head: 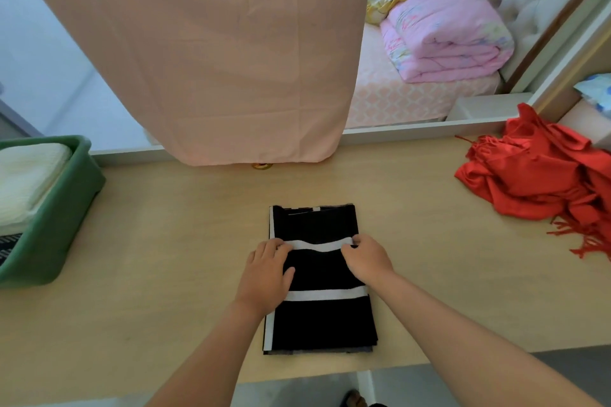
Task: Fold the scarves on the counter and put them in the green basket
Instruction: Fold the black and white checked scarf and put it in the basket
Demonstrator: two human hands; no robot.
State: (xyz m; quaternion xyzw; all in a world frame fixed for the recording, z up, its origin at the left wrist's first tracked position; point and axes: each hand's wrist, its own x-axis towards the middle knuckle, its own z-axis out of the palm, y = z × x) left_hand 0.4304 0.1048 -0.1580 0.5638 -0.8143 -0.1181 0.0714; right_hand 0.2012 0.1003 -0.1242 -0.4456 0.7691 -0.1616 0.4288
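Observation:
A black scarf with white stripes (324, 320) lies partly folded in the middle of the wooden counter (165, 258). My left hand (266, 274) holds the folded white-striped edge at its left side. My right hand (365, 258) pinches the same edge at its right side. A crumpled red scarf with fringe (542, 182) lies at the counter's far right. The green basket (62, 208) stands at the left edge and holds a folded cream cloth (26, 178) and a dark patterned item.
A pink curtain (215, 49) hangs down to the counter's back edge. Beyond the counter is a bed with a folded pink quilt (446, 30). The counter's front edge runs just below the black scarf.

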